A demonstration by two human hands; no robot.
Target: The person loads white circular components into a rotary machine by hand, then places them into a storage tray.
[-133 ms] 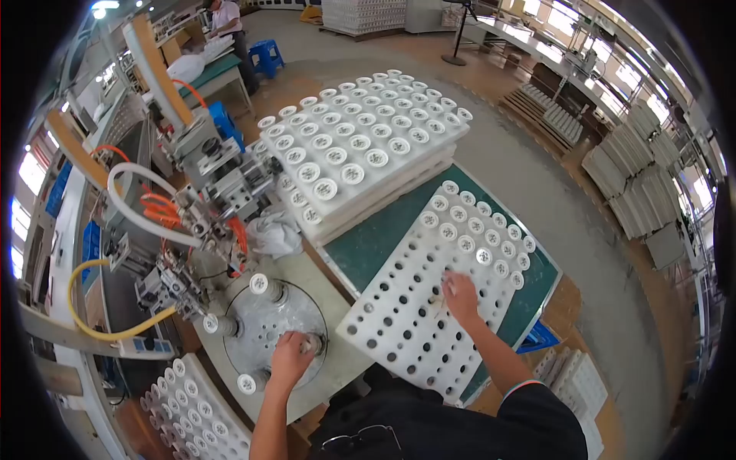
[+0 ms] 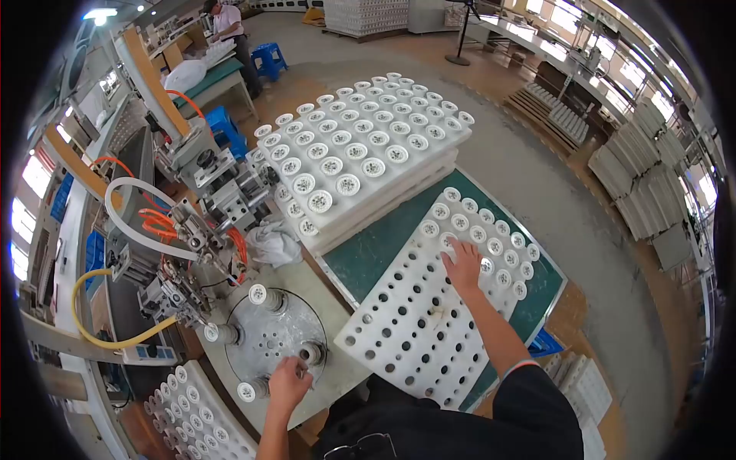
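My right hand [image 2: 462, 268] reaches over the white foam tray [image 2: 399, 326], its fingers stretched out at the near row of white round lamp cups [image 2: 430, 229]. The fingertips overlap one cup in that row. My left hand [image 2: 289, 385] is beside the round metal turntable [image 2: 268, 326], its fingers curled together. I cannot tell what, if anything, they pinch. Just beyond these fingers stands a holder [image 2: 310, 353] with a dark opening on top. Another holder on the turntable carries a white cup [image 2: 258, 294].
A stacked block of foam trays full of cups [image 2: 356, 151] stands on the green table [image 2: 368, 268]. Left of the turntable is a machine with metal slides and hoses [image 2: 230, 192]. Another tray of cups [image 2: 201, 418] lies at lower left. A person [image 2: 227, 27] works far back.
My right hand has moved away from me, from the tray's holes to the cups. My left hand has drawn back towards me from the holder, leaving its top uncovered. The view has shifted slightly.
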